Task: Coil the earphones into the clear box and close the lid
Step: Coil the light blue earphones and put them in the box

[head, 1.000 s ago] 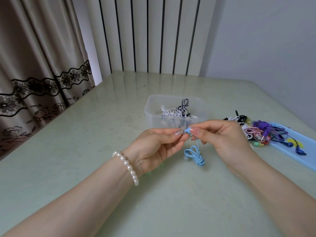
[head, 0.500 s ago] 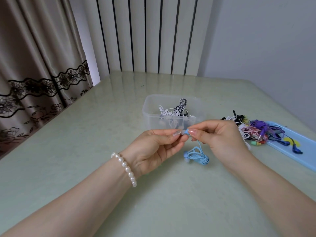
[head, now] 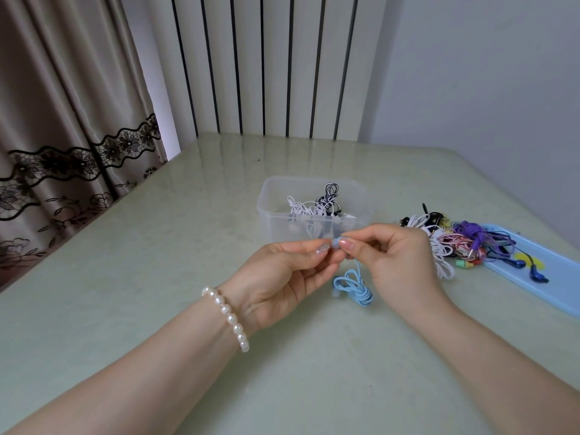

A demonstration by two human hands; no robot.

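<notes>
Two hands met above a pale green table [head: 125, 309], which filled most of the view and ran back to a white wall panel with dark vertical slats [head: 266, 67], a beige curtain with black lace trim [head: 62, 120] hanging at the left. On the right edge of the table lay a light blue lid [head: 561, 284], and spilling from it toward the middle sat a tangled pile of earphones [head: 452, 243] in purple, pink, white, black and dark blue. Farther back, near the centre, stood the clear box [head: 276, 221], open at the top, with white and black-and-white striped earphones [head: 314, 208] already inside it. Just in front of the box, the left hand [head: 282, 277], with a pearl bracelet [head: 227, 315] at its wrist, had its thumb and forefinger closed in a pinch, and the right hand [head: 398, 255] had its fingers curled in the same way, so that both pinched the small bud end of the light blue earphones [head: 353, 285] between them. From that pinch the blue cord dropped down to a loose coil that lay on the table between the two wrists, near the box but outside it. Whether the hanging coil touched either palm could not be told.
</notes>
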